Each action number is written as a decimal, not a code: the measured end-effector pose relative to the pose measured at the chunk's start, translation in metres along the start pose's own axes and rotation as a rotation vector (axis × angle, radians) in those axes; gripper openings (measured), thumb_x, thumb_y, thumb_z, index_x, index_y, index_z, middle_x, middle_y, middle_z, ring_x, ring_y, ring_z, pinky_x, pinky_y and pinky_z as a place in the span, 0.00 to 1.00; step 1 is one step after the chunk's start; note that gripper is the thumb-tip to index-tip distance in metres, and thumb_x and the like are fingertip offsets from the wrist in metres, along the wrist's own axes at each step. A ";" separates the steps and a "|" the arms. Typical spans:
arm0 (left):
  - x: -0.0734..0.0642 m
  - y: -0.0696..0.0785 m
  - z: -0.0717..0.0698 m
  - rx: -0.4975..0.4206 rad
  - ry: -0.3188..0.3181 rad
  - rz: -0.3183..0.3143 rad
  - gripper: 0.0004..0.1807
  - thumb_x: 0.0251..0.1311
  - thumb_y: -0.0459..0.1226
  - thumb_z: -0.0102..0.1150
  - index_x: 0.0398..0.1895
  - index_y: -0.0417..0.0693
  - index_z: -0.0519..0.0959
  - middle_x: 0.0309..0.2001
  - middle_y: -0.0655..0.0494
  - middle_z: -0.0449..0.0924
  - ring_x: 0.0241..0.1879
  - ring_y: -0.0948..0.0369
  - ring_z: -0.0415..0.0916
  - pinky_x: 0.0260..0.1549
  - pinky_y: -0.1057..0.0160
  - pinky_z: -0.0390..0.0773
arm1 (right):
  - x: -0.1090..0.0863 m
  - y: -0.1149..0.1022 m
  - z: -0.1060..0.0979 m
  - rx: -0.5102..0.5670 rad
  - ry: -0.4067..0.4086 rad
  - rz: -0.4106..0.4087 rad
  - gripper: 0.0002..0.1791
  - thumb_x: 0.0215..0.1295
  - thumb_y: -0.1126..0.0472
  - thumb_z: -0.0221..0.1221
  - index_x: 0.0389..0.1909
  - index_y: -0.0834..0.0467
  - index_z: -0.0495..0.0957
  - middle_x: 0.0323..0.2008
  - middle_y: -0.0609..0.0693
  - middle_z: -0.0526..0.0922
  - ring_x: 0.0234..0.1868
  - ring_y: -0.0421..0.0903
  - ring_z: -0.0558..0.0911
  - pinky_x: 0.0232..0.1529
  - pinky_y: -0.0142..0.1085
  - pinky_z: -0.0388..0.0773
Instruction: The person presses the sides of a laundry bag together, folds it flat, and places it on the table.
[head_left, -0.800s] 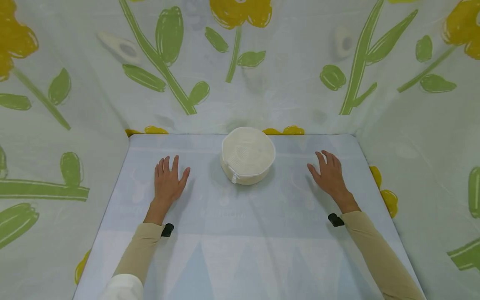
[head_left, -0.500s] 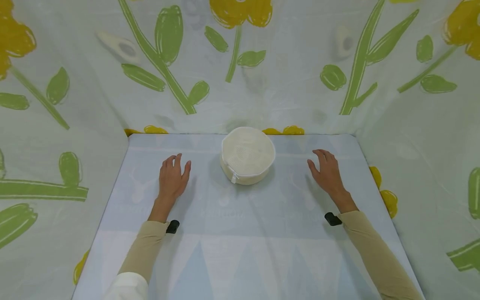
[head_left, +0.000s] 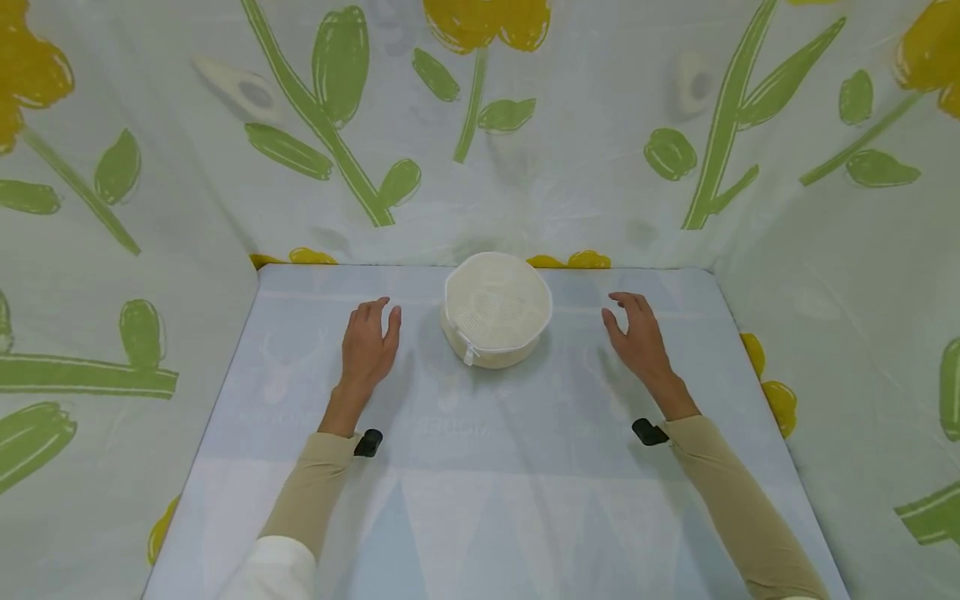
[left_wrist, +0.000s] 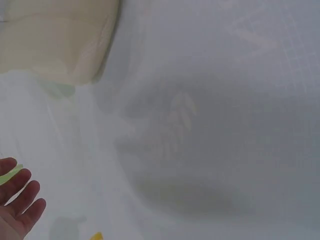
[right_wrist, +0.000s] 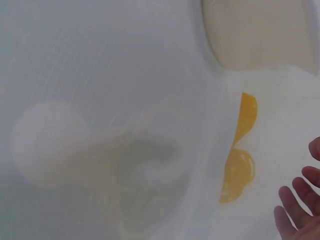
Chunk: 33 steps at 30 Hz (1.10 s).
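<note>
A round cream mesh laundry bag [head_left: 498,303] with a white zipper pull at its front stands near the back of the table, between my hands. My left hand [head_left: 367,346] is to its left, apart from it, fingers loosely bent and holding nothing. On the other side my right hand [head_left: 637,337] hovers at a similar distance, thumb and fingers spread apart. In the left wrist view the bag's side [left_wrist: 55,40] fills the upper left corner, with the fingers [left_wrist: 25,200] at the lower left. The right wrist view has the bag [right_wrist: 260,35] at top right.
The table [head_left: 480,517] wears a pale blue patterned cover. Hanging sheets with yellow flowers and green leaves enclose it at the back [head_left: 570,192], left [head_left: 90,467] and right [head_left: 847,333]. A small black device [head_left: 367,443] sits at each wrist.
Both hands have moved inward toward the bag, the left one farther to the right and slightly forward. Their fingers have bent a little more. The bag stays in place.
</note>
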<state>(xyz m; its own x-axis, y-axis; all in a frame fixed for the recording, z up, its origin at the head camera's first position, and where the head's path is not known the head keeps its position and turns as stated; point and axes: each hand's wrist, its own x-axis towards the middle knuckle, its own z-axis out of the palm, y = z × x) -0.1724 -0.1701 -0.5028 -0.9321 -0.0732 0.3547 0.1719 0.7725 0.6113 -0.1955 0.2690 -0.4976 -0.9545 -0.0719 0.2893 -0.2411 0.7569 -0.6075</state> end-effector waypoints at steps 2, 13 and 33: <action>0.001 0.004 0.002 -0.018 -0.003 -0.008 0.26 0.80 0.46 0.47 0.62 0.30 0.76 0.56 0.32 0.77 0.57 0.38 0.73 0.58 0.41 0.74 | 0.001 -0.004 0.002 0.017 0.002 0.004 0.21 0.77 0.60 0.57 0.64 0.68 0.73 0.60 0.66 0.74 0.60 0.63 0.75 0.61 0.59 0.72; 0.004 0.024 0.013 -0.118 -0.023 -0.036 0.25 0.80 0.46 0.46 0.61 0.32 0.76 0.55 0.34 0.78 0.56 0.41 0.74 0.56 0.42 0.75 | 0.003 -0.019 0.015 0.150 0.025 -0.078 0.19 0.76 0.65 0.58 0.62 0.70 0.74 0.57 0.67 0.78 0.55 0.61 0.79 0.58 0.54 0.76; 0.005 0.048 0.035 -0.312 -0.023 -0.046 0.21 0.80 0.40 0.49 0.59 0.30 0.78 0.49 0.38 0.81 0.48 0.44 0.79 0.51 0.48 0.79 | 0.007 -0.046 0.037 0.274 -0.046 0.013 0.20 0.79 0.57 0.56 0.64 0.63 0.74 0.57 0.60 0.81 0.54 0.56 0.81 0.56 0.50 0.79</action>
<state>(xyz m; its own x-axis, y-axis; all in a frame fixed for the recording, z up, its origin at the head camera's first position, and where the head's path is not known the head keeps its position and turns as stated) -0.1803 -0.1111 -0.4965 -0.9476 -0.0867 0.3075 0.2152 0.5379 0.8150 -0.1974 0.2095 -0.4953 -0.9632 -0.0975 0.2504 -0.2615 0.5548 -0.7898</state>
